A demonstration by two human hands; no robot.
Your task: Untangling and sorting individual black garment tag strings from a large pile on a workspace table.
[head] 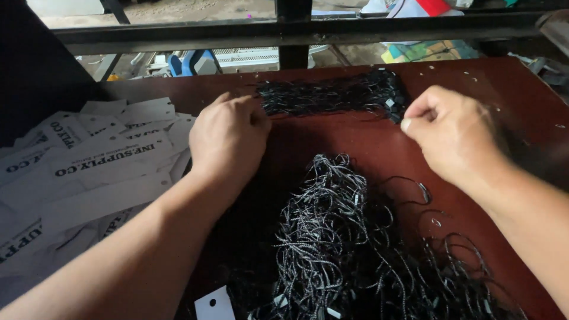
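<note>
A tight bundle of black speckled cords (332, 95) lies across the far part of the dark red table (355, 139). My left hand (228, 136) grips the bundle's left end, fingers curled down on it. My right hand (453, 133) pinches its right end, where small clear clasps show. Nearer to me a large loose heap of the same cords (332, 237) spreads over the table, with single loops straying to the right.
A pile of white paper tags (89, 172) with dark print covers the left side of the table; one white tag with a hole (214, 305) lies at the near edge. A black metal rail (296, 29) runs across behind the table.
</note>
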